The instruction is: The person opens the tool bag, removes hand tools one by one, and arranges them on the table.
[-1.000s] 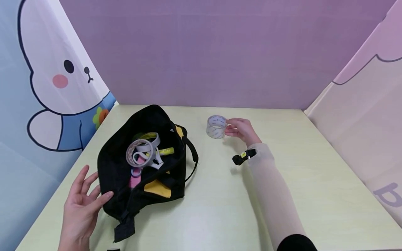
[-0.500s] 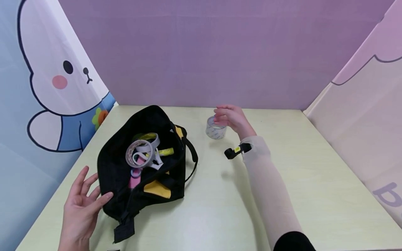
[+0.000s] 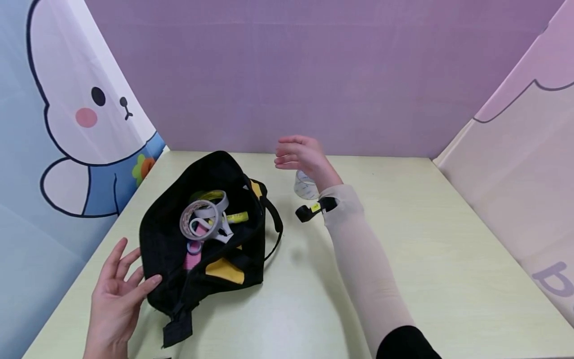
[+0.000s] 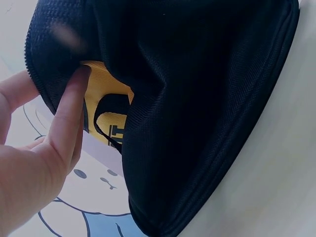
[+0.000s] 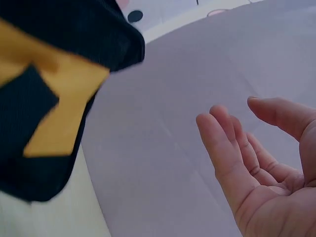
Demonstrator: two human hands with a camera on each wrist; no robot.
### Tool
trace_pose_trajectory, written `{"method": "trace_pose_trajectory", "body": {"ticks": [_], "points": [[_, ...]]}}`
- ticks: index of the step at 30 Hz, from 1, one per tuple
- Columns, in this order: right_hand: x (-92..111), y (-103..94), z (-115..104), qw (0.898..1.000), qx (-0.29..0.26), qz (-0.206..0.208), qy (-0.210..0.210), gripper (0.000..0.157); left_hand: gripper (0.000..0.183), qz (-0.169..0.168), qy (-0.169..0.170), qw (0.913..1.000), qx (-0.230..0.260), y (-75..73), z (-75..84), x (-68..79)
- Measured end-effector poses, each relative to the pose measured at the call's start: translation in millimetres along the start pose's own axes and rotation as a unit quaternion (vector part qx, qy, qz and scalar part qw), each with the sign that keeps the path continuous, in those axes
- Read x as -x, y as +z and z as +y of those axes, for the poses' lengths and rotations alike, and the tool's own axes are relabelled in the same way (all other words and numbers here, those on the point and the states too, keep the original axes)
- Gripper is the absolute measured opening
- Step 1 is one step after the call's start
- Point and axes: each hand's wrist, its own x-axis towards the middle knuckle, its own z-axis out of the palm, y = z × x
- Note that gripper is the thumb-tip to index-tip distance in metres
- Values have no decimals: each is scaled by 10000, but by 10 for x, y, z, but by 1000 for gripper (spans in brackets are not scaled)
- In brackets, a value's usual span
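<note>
A black and yellow zippered bag [image 3: 168,229] stands with its mouth open at the left of the table. Inside lie two rolls of tape [image 3: 187,227], white-handled scissors [image 3: 226,233], a yellow stick [image 3: 237,217] and a pink item [image 3: 193,259]. My left hand [image 3: 117,294] holds the bag's near left edge, thumb on one side of the fabric and fingers on the other. Raised above the back of the table, my right hand [image 3: 305,157] has nothing in it, its fingers extended. Below and partly behind its wrist stands a clear roll of tape [image 3: 304,188].
The pale table [image 3: 403,249] meets a purple backdrop [image 3: 287,75] at its back edge. Printed cloth panels with cartoon figures [image 3: 89,114] flank both sides. A black strap [image 3: 309,212] sits at my right wrist.
My right hand has let go of the clear tape roll, lifted, and swung left toward the bag. The roll stays on the table. My left hand and the bag have not visibly moved.
</note>
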Motion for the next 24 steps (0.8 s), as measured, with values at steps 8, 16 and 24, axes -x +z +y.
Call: {"method": "trace_pose_trajectory", "body": {"ticks": [8, 16, 24], "points": [[16, 321, -62, 9986, -251, -444, -148, 32, 89, -58, 22, 10000, 40, 4, -9, -3], [38, 716, -116, 9948, -318, -937, -233, 30, 89, -129, 66, 9997, 171, -1, -17, -5], [26, 1056, -22, 9885, -469, -1394, -337, 30, 88, -123, 61, 9998, 147, -11, -25, -1]]}}
